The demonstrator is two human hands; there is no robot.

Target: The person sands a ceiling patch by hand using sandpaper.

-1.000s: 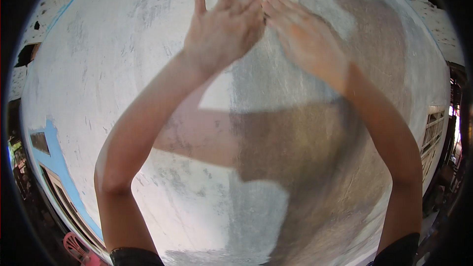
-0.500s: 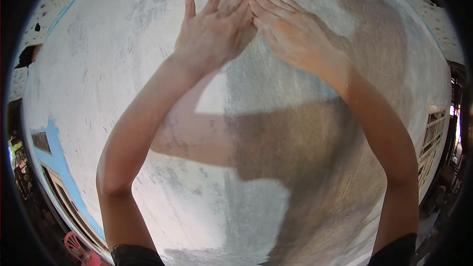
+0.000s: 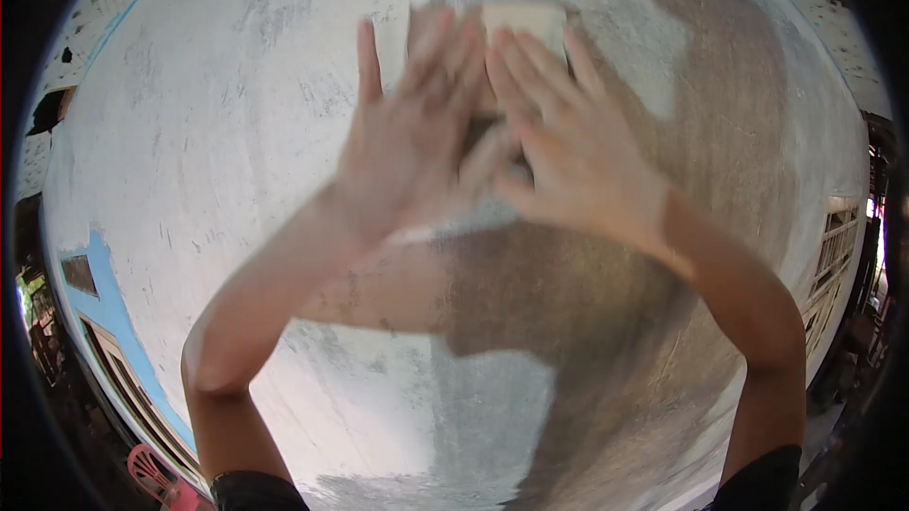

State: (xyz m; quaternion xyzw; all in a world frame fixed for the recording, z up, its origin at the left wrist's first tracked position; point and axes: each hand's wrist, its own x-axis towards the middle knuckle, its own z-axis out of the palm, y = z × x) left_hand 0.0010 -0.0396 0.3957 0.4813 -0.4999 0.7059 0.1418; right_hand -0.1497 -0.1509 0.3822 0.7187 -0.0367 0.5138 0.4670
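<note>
Both my hands reach up in front of a grey and white wall [image 3: 227, 170], slightly blurred by motion. The fingers of my left hand [image 3: 407, 132] are spread, with the palm toward the wall. Beside it on the right, my right hand [image 3: 578, 146] has its fingers stretched upward and spread. A pale flat piece [image 3: 526, 20], perhaps sandpaper or a sheet, lies against the wall under and above the fingertips. Its lower part is hidden by the hands, and it is pressed flat, not wrapped by fingers.
Shadows of the arms fall across the wall. At the lower left are a blue painted strip [image 3: 121, 312] and a pink chair [image 3: 156, 478]. A window grille [image 3: 833, 246] shows at the right edge.
Both hands have moved down the wall, and the pale piece has come lower with them. The fingers of my right hand have spread more.
</note>
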